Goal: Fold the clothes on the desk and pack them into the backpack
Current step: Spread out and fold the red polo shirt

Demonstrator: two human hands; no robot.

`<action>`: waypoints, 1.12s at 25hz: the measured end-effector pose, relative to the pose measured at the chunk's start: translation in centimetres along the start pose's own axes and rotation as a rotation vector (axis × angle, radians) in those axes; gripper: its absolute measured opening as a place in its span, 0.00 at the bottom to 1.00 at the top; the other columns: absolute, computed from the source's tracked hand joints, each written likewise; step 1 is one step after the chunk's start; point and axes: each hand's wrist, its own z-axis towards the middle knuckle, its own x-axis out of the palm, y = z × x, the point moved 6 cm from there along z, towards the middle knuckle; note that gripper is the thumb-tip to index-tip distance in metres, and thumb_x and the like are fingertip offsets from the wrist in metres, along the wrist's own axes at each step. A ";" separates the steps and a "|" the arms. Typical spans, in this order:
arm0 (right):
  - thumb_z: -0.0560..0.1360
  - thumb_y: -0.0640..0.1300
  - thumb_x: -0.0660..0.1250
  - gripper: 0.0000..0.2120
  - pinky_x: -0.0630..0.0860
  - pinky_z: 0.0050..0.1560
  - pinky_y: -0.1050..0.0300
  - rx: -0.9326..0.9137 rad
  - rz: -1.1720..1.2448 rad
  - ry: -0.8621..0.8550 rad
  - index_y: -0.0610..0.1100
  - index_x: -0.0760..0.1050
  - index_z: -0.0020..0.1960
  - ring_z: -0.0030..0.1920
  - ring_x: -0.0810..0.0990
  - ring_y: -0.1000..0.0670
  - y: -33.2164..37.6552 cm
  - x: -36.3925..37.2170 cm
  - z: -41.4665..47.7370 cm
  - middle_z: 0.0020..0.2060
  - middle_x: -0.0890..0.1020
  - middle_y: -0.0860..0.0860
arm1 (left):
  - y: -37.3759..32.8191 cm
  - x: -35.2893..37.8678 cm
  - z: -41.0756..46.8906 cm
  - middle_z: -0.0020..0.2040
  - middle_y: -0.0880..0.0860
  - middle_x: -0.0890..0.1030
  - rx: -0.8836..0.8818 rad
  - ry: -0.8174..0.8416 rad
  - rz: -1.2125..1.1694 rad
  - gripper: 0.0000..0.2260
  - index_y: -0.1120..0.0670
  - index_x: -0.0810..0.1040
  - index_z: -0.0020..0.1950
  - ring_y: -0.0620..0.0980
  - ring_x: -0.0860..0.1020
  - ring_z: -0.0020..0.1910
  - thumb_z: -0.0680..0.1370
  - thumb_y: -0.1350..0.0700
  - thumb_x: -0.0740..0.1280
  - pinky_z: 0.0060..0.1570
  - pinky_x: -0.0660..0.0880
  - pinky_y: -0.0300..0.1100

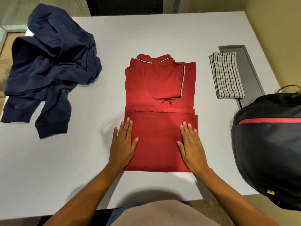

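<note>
Two hands are lying flat on the red polo shirt [159,82] in the middle of the white desk [146,33], and neither one is gripping anything. The left hand [123,144] is pressing along the left edge of the shirt's folded-up lower part, its outer fingers spilling over onto the desk. The right hand [191,147] is resting palm-down near the right edge of that same fold, fingers straight and close together. The hands are sitting well apart, with bare red cloth between them. The shirt is lying as a neat rectangle, collar at the far end, one striped sleeve edge showing on the right. Off to the left, a navy sweatshirt [52,62] is sprawling in a crumpled heap, cuffs trailing toward the near edge. To the right, a folded checked cloth [227,74] is lying partly across a grey panel [247,62] set in the desktop. The black backpack [270,144] with its red stripe is leaning in at the desk's right corner.
</note>
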 end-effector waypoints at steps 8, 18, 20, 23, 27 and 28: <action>0.77 0.43 0.66 0.18 0.62 0.74 0.52 -0.243 0.057 0.015 0.42 0.76 0.66 0.72 0.69 0.51 -4.2 -3.2 -8.2 0.68 0.75 0.48 | 3.5 -1.6 -6.8 0.77 0.49 0.62 0.345 0.088 -0.117 0.26 0.54 0.63 0.76 0.50 0.60 0.76 0.78 0.60 0.63 0.72 0.61 0.52; 0.75 0.40 0.69 0.13 0.66 0.72 0.50 -0.285 0.030 -0.081 0.39 0.81 0.58 0.66 0.75 0.50 -3.0 -3.1 -9.3 0.63 0.79 0.47 | 2.4 -1.9 -7.4 0.76 0.46 0.63 0.529 0.168 -0.042 0.26 0.49 0.66 0.75 0.49 0.59 0.76 0.76 0.51 0.63 0.74 0.56 0.49; 0.77 0.42 0.67 0.12 0.67 0.71 0.50 -0.263 0.059 -0.089 0.40 0.81 0.58 0.65 0.76 0.50 -3.1 -3.4 -9.6 0.61 0.80 0.48 | 2.6 -1.5 -7.6 0.76 0.47 0.63 0.540 0.159 0.011 0.26 0.49 0.66 0.75 0.50 0.60 0.76 0.79 0.42 0.62 0.73 0.57 0.50; 0.79 0.47 0.62 0.15 0.66 0.72 0.52 -0.200 0.099 -0.084 0.41 0.81 0.58 0.63 0.77 0.50 -2.8 -3.8 -9.8 0.59 0.82 0.49 | 2.3 -1.8 -7.2 0.73 0.48 0.70 0.571 0.056 0.059 0.21 0.50 0.73 0.70 0.50 0.67 0.72 0.82 0.43 0.54 0.68 0.61 0.46; 0.81 0.57 0.54 0.22 0.68 0.68 0.54 0.100 0.261 -0.142 0.43 0.79 0.58 0.62 0.74 0.52 -2.9 -4.2 -10.1 0.55 0.81 0.52 | 2.1 -3.1 -6.1 0.60 0.47 0.81 0.383 -0.014 -0.207 0.21 0.51 0.80 0.60 0.46 0.74 0.61 0.83 0.43 0.51 0.67 0.58 0.35; 0.81 0.58 0.54 0.21 0.70 0.65 0.52 0.156 0.305 -0.168 0.45 0.78 0.58 0.61 0.74 0.52 -2.6 -4.4 -10.1 0.54 0.79 0.54 | 2.2 -3.4 -6.0 0.56 0.47 0.83 0.310 -0.023 -0.281 0.21 0.49 0.80 0.57 0.45 0.75 0.58 0.83 0.42 0.51 0.68 0.58 0.35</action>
